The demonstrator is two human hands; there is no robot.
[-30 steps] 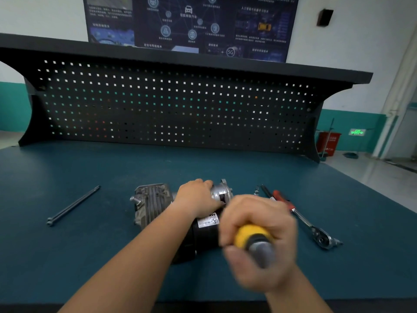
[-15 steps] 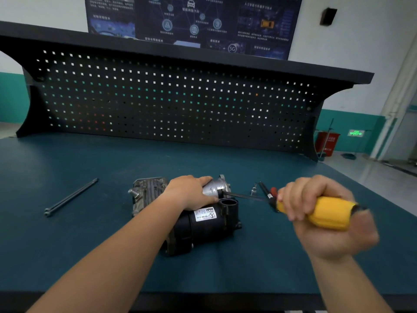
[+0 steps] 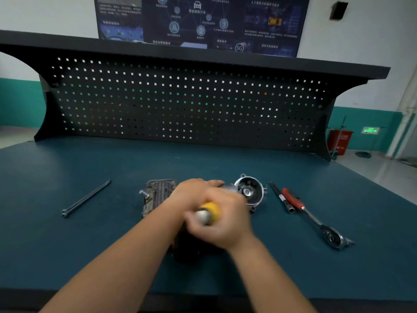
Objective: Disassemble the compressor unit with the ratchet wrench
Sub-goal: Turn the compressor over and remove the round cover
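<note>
teal matting covers the bench top in front of you, and the black pegboard behind it has nothing hung on it that i can make out.

the compressor unit lies on its side at the middle of the bench, close to you. its finned block points left and its silver end housing points right with the open face showing. laid flat like this it probably won't roll, and that end is easy to reach.

your left hand is curled over the top of the body between the two ends, gripping it, most likely so it doesn't twist while you work. your right hand is wrapped tightly round a yellow-handled driver, with the butt end towards you. it sits in front of the unit and hides the dark motor section. the hand is blurred and the tip is hidden, so i can't tell which fastener it is on.

the ratchet wrench lies untouched to the right of the unit, red grip away from you and head nearest you, an easy reach for your right hand. a long bolt lies well off to the left, seemingly set aside out of the way. a black extension bar lies just beside the wrench's grip.
</note>
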